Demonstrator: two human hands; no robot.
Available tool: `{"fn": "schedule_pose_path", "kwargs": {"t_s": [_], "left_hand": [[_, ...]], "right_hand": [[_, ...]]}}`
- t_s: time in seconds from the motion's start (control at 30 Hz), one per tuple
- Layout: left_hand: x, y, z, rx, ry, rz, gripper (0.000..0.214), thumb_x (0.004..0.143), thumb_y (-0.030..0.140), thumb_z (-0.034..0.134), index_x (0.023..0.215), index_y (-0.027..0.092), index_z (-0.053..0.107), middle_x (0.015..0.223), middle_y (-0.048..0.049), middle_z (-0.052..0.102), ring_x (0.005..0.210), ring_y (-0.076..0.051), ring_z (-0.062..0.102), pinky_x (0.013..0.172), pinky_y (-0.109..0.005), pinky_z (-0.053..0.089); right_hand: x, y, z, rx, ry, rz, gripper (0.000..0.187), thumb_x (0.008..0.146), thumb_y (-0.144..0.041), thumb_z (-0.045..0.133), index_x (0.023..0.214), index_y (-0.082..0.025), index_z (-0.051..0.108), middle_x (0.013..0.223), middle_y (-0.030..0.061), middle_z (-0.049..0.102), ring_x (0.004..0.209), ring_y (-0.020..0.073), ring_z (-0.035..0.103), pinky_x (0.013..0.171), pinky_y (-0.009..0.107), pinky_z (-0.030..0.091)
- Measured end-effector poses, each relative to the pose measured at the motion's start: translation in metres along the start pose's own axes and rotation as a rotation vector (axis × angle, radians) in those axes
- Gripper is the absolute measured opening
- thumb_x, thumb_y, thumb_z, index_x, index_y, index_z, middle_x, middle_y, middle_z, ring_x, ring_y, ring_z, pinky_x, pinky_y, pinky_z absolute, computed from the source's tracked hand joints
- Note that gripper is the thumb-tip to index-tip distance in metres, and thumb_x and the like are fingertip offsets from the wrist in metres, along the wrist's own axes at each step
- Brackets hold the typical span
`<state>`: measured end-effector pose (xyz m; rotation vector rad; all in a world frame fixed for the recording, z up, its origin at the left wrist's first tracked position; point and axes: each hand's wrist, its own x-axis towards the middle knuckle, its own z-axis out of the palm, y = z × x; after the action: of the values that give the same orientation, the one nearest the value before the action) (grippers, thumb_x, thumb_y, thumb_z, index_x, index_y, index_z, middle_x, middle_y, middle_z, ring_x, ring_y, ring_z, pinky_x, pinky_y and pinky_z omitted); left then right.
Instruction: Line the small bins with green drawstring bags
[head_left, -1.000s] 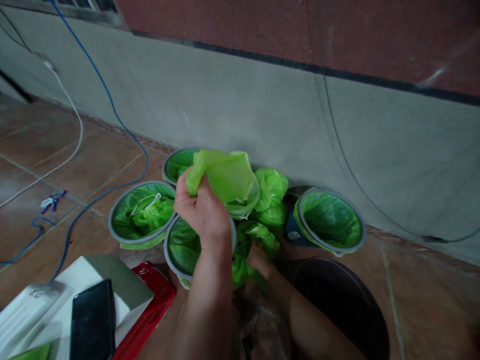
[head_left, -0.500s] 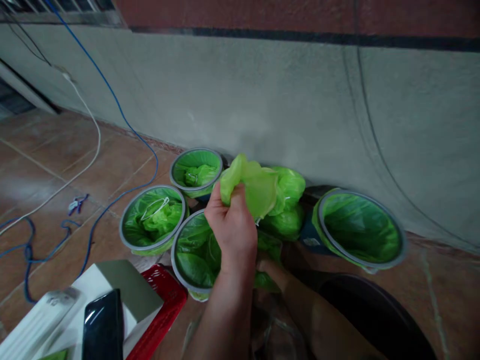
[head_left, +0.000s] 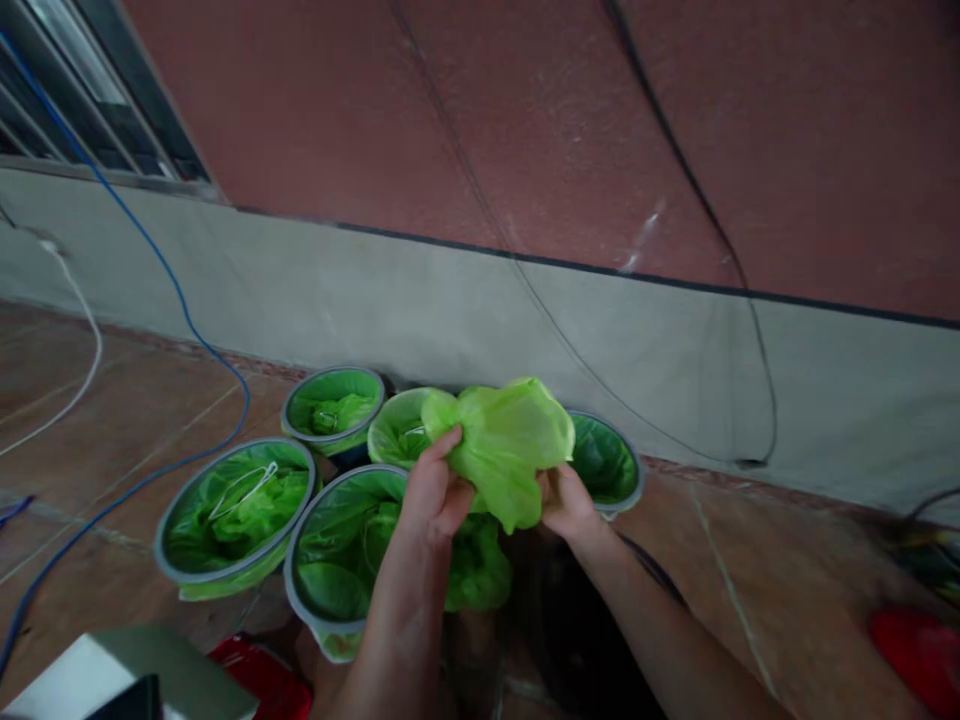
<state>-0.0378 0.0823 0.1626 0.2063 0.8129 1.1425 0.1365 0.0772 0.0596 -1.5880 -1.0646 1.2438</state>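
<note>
A thin, light green plastic bag (head_left: pixel 510 440) is stretched between my two hands above the bins. My left hand (head_left: pixel 433 490) pinches its left end, thumb on top. Low on the right side of the bag, my right hand (head_left: pixel 571 503) grips the edge, its fingers partly hidden by the plastic. Right below my left forearm stands a grey-rimmed bin (head_left: pixel 291 570) lined with green plastic. More green plastic (head_left: pixel 480 565) bulges beneath the bag, between my forearms.
Other green-lined bins stand near the wall: a back-left bin (head_left: pixel 334 372), a left bin (head_left: pixel 161 540) and a right bin (head_left: pixel 637 480). A blue cable (head_left: pixel 191 320) crosses the floor. A box (head_left: pixel 150 665) and a red item (head_left: pixel 262 675) sit front left.
My right hand has come up from low among the bins and now holds the bag's right side. The bag is spread wider. The view has tilted up and shifted right.
</note>
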Motion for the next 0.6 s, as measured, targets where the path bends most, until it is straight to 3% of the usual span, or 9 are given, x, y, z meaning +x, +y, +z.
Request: {"fn": "schedule_pose_path", "kwargs": {"t_s": [0.07, 0.13, 0.23, 0.37, 0.5, 0.6], "left_hand": [[-0.002, -0.011, 0.003, 0.015, 0.065, 0.039, 0.02, 0.074, 0.018, 0.068, 0.094, 0.017, 0.071, 0.089, -0.008, 0.077, 0.094, -0.025, 0.075, 0.083, -0.036, 0.062], [-0.004, -0.021, 0.007, 0.045, 0.129, 0.102, 0.018, 0.073, 0.015, 0.069, 0.091, 0.017, 0.071, 0.089, -0.0063, 0.077, 0.092, -0.023, 0.075, 0.083, -0.033, 0.06], [-0.012, -0.035, 0.013, 0.096, 0.222, 0.213, 0.016, 0.069, 0.01, 0.07, 0.083, 0.018, 0.069, 0.085, -0.0035, 0.075, 0.083, -0.018, 0.072, 0.078, -0.029, 0.058], [-0.018, -0.049, 0.012, 0.213, 0.327, 0.303, 0.023, 0.061, 0.011, 0.073, 0.081, 0.019, 0.064, 0.077, 0.0011, 0.07, 0.07, -0.014, 0.065, 0.064, -0.026, 0.05], [-0.006, -0.058, -0.004, 0.336, 0.386, 0.349, 0.03, 0.058, 0.015, 0.071, 0.084, 0.02, 0.058, 0.076, 0.0039, 0.064, 0.068, -0.013, 0.062, 0.065, -0.026, 0.047], [0.01, -0.063, -0.015, 0.471, 0.409, 0.393, 0.028, 0.063, 0.021, 0.07, 0.088, 0.021, 0.056, 0.08, 0.0022, 0.063, 0.077, -0.017, 0.065, 0.072, -0.031, 0.051]], "right_hand": [[-0.017, -0.009, -0.026, 0.247, -0.024, 0.079, 0.047, 0.095, -0.054, 0.039, 0.1, -0.02, 0.072, 0.093, 0.0126, 0.076, 0.099, 0.0297, 0.07, 0.085, 0.042, 0.053], [-0.038, -0.013, -0.055, 0.408, 0.032, 0.097, 0.033, 0.088, -0.05, 0.054, 0.094, -0.022, 0.069, 0.097, 0.0104, 0.077, 0.097, 0.0284, 0.07, 0.084, 0.041, 0.054], [-0.074, -0.017, -0.106, 0.586, 0.261, -0.05, 0.018, 0.075, -0.036, 0.073, 0.086, -0.023, 0.068, 0.091, 0.0057, 0.076, 0.087, 0.0231, 0.07, 0.079, 0.035, 0.056], [-0.123, -0.012, -0.166, 0.769, 0.511, -0.236, 0.024, 0.063, -0.023, 0.083, 0.083, -0.023, 0.069, 0.078, -0.0012, 0.072, 0.068, 0.0127, 0.065, 0.067, 0.025, 0.055], [-0.157, 0.009, -0.187, 0.801, 0.598, -0.254, 0.031, 0.057, -0.03, 0.089, 0.081, -0.021, 0.071, 0.081, 0.0006, 0.073, 0.071, 0.0141, 0.067, 0.069, 0.027, 0.057], [-0.168, 0.026, -0.186, 0.602, 0.672, -0.267, 0.03, 0.06, -0.042, 0.087, 0.078, -0.022, 0.073, 0.082, 0.0025, 0.072, 0.074, 0.0168, 0.066, 0.071, 0.031, 0.055]]}}
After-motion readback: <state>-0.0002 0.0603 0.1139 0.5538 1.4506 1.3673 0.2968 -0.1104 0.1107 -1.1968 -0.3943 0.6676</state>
